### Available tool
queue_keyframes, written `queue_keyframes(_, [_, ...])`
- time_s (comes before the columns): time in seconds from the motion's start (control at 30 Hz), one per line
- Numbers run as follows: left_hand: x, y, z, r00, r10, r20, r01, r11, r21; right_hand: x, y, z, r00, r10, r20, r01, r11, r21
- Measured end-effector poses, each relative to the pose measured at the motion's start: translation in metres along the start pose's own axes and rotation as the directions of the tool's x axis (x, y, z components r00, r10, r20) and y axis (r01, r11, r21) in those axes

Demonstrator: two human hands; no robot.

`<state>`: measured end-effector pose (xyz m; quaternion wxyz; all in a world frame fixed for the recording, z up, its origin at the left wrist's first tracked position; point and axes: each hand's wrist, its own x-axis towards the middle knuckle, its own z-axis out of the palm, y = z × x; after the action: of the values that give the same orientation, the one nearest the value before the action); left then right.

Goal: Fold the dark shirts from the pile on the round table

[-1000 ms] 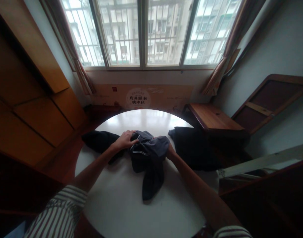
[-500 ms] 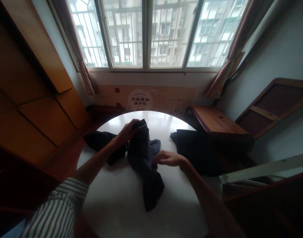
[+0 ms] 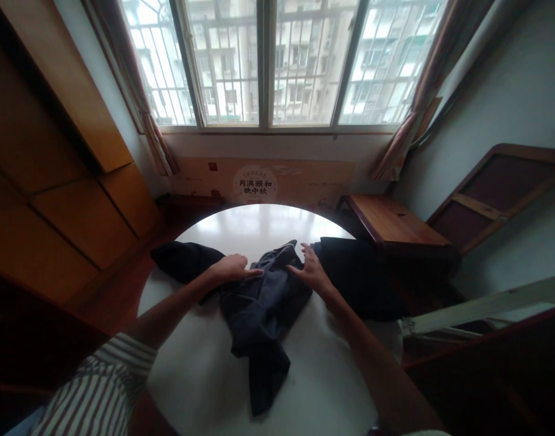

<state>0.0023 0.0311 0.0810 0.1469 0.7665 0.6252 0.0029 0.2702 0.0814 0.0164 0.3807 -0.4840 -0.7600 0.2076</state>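
Note:
A crumpled dark grey garment (image 3: 266, 309) lies on the white round table (image 3: 200, 363), one narrow dark part stretching toward me. At its upper left edge is my left hand (image 3: 235, 267), thumb stretched out over the cloth and the other fingers partly bent. My right hand (image 3: 312, 271) is spread at the upper right of the garment, thumb and fingers apart, with the thumb by the cloth. A thin white line shows along the garment's far edge. Whether the left fingertips touch the cloth is hard to see.
A black cloth bundle (image 3: 186, 259) lies at the table's left, partly behind my left forearm. Dark folded clothes (image 3: 359, 278) are at the right edge. Beyond stand a wooden bench-like table (image 3: 395, 221) and a barred window (image 3: 299, 66). Wooden cabinets (image 3: 77, 224) line the left.
The garment, held up and bunched by my left hand before, now lies lower and more spread out. My left hand came down; my right hand moved up and opened.

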Motion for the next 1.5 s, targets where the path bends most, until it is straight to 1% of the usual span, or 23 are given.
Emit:
queue_keyframes(0.07, [-0.005,0.0,0.012,0.998,0.051,0.039,-0.048,0.997,-0.054,0.0,0.002,0.002,0.996,0.066,0.061,-0.064,0.998,-0.027])
queue_keyframes(0.17, [-0.008,0.008,0.026,0.973,0.224,-0.049,-0.228,0.964,-0.137,0.001,-0.003,-0.002,0.975,0.118,0.188,-0.124,0.992,0.023])
queue_keyframes(0.3, [-0.012,0.017,0.027,0.901,0.377,-0.214,-0.419,0.883,-0.211,0.001,-0.019,-0.016,0.918,-0.015,0.395,-0.146,0.916,0.373])
queue_keyframes(0.33, [-0.014,0.017,0.023,0.883,0.365,-0.295,-0.436,0.871,-0.227,0.0,-0.022,-0.018,0.921,-0.055,0.386,-0.144,0.871,0.469])
queue_keyframes(0.4, [-0.02,0.015,0.011,0.818,0.267,-0.51,-0.446,0.855,-0.266,-0.001,-0.028,-0.022,0.962,-0.079,0.26,-0.105,0.776,0.622])
queue_keyframes(0.47, [-0.025,0.01,-0.004,0.704,0.099,-0.703,-0.449,0.83,-0.332,-0.001,-0.032,-0.023,0.998,-0.008,0.063,-0.04,0.694,0.718])
queue_keyframes(0.53, [-0.03,0.004,-0.018,0.636,-0.064,-0.769,-0.455,0.774,-0.441,-0.001,-0.034,-0.022,0.994,0.085,-0.075,0.003,0.642,0.767])
queue_keyframes(0.57, [-0.032,0.001,-0.024,0.637,-0.13,-0.76,-0.456,0.732,-0.507,0.0,-0.035,-0.022,0.987,0.123,-0.106,0.007,0.622,0.783])
queue_keyframes(0.63, [-0.034,-0.005,-0.029,0.695,-0.196,-0.692,-0.451,0.631,-0.631,0.001,-0.037,-0.022,0.983,0.156,-0.102,-0.011,0.593,0.805])
queue_keyframes(0.7, [-0.034,-0.009,-0.027,0.772,-0.174,-0.611,-0.438,0.551,-0.71,0.001,-0.038,-0.023,0.989,0.14,-0.047,-0.04,0.562,0.826])
queue_keyframes(0.8, [-0.03,-0.015,-0.013,0.833,-0.1,-0.544,-0.436,0.487,-0.757,0.001,-0.035,-0.025,0.991,0.062,0.118,-0.132,0.57,0.811])
queue_keyframes(0.93, [-0.026,-0.015,0.006,0.845,-0.173,-0.506,-0.375,0.483,-0.791,-0.001,-0.029,-0.025,0.919,-0.076,0.387,-0.198,0.759,0.62])
queue_keyframes(1.03, [-0.036,-0.002,0.013,0.787,-0.206,-0.582,-0.393,0.559,-0.73,-0.002,-0.028,-0.022,0.838,-0.162,0.52,-0.104,0.889,0.445])
queue_keyframes(1.1, [-0.053,0.015,0.013,0.777,-0.085,-0.623,-0.465,0.589,-0.661,-0.002,-0.029,-0.021,0.844,-0.204,0.496,-0.007,0.921,0.39])
queue_keyframes(1.17, [-0.075,0.033,0.009,0.812,0.228,-0.537,-0.56,0.562,-0.609,-0.001,-0.032,-0.02,0.89,-0.257,0.377,0.08,0.901,0.425])
queue_keyframes(1.2, [-0.084,0.042,0.007,0.798,0.43,-0.423,-0.602,0.526,-0.6,-0.001,-0.033,-0.02,0.908,-0.282,0.311,0.109,0.874,0.474])
queue_keyframes(1.27, [-0.097,0.055,0.0,0.676,0.718,-0.166,-0.638,0.456,-0.62,-0.002,-0.038,-0.02,0.922,-0.315,0.224,0.128,0.796,0.591])
queue_keyframes(1.3, [-0.097,0.058,-0.003,0.637,0.764,-0.108,-0.641,0.446,-0.624,-0.003,-0.041,-0.02,0.927,-0.313,0.205,0.111,0.752,0.649])
queue_keyframes(1.33, [-0.094,0.059,-0.006,0.649,0.751,-0.126,-0.647,0.457,-0.61,-0.005,-0.044,-0.02,0.934,-0.298,0.197,0.077,0.707,0.703])
queue_keyframes(1.37, [-0.086,0.057,-0.008,0.701,0.684,-0.203,-0.649,0.493,-0.579,-0.008,-0.046,-0.019,0.942,-0.269,0.201,0.029,0.661,0.75])
queue_keyframes(1.4, [-0.075,0.054,-0.009,0.754,0.572,-0.323,-0.644,0.547,-0.535,-0.01,-0.049,-0.018,0.947,-0.236,0.219,-0.029,0.615,0.788])
queue_keyframes(1.43, [-0.061,0.049,-0.01,0.776,0.45,-0.442,-0.629,0.604,-0.489,-0.013,-0.052,-0.017,0.945,-0.207,0.252,-0.093,0.57,0.816])
queue_keyframes(1.5, [-0.033,0.037,-0.009,0.761,0.321,-0.564,-0.596,0.69,-0.412,-0.016,-0.056,-0.014,0.935,-0.176,0.307,-0.183,0.502,0.845])
